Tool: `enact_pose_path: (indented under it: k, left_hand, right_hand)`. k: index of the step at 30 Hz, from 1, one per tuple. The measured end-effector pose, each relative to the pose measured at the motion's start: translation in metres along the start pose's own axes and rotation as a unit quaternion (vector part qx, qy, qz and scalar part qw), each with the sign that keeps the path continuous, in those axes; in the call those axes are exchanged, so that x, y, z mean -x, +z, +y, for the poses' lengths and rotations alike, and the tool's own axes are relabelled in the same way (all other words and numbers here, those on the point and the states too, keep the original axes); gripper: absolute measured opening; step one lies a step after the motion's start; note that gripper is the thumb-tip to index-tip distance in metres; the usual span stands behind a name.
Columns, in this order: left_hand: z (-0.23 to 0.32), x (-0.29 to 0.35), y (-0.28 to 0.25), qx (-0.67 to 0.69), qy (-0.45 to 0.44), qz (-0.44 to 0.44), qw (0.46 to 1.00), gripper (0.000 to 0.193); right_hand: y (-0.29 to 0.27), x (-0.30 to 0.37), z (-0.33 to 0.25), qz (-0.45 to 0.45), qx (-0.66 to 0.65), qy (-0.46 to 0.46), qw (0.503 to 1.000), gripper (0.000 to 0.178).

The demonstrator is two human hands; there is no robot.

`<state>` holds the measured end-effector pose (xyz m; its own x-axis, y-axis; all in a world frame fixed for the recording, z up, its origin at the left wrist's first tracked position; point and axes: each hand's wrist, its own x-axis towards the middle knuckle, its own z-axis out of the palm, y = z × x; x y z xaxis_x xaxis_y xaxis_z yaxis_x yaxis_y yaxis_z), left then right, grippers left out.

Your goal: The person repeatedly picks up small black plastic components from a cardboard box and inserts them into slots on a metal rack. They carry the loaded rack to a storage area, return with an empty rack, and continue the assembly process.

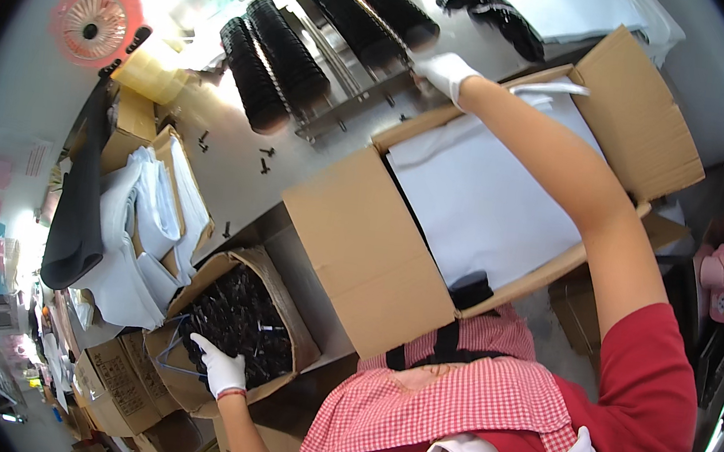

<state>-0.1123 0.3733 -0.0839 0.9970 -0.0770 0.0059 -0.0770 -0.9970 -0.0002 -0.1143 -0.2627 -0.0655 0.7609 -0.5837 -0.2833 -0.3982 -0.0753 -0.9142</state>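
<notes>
Both my hands wear white gloves. My right hand (pixel 446 75) reaches far across the bench to the near end of a metal rack (pixel 328 52). Its fingers are drawn together there, and whatever they pinch is hidden. Beside it lie long rows of stacked black pieces (pixel 350 19), with another pair of black rows (pixel 273 64) further left. My left hand (pixel 222 368) is at an open cardboard box (pixel 286 302) on the lower left. The fingers are apart, against a heap of small black plastic pieces (pixel 236 314) inside it.
A large open carton (pixel 366 267) lined with white sheet (pixel 490 196) stands between me and the steel bench (pixel 240 123). Loose dark screws (pixel 266 161) lie on the bench. A pink fan (pixel 93 17) stands far left, near folded white bags (pixel 149 211). Black strips (pixel 484 12) lie at the back.
</notes>
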Motion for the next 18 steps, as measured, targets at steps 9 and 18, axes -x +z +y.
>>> enact_pose_path:
  k: [9,18]
  left_hand:
    - [0.276,0.044,-0.100,0.393,0.517,-0.141,0.747,0.015]
    - [0.387,0.114,-0.032,0.105,0.582,-0.281,0.756,0.026]
  right_hand:
    - [-0.004,0.017,-0.003,0.032,0.129,-0.020,0.991,0.029]
    - [-0.042,0.095,0.021,0.147,0.236,-0.267,0.923,0.038]
